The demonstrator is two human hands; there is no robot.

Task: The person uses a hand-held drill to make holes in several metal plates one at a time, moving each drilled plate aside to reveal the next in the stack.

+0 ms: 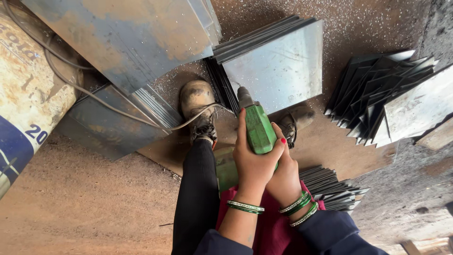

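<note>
Both hands [266, 165] gripping green drill [257, 130], dusty floor [85, 203]

A large sack or drum [26, 89], hard to tell which, lies at the far left edge: cream and rust-stained, rounded, with a dark blue printed band toward its near end.

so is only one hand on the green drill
No, both the left hand and the right hand wrap around the green drill, its tip pointing at the metal sheet.
</note>
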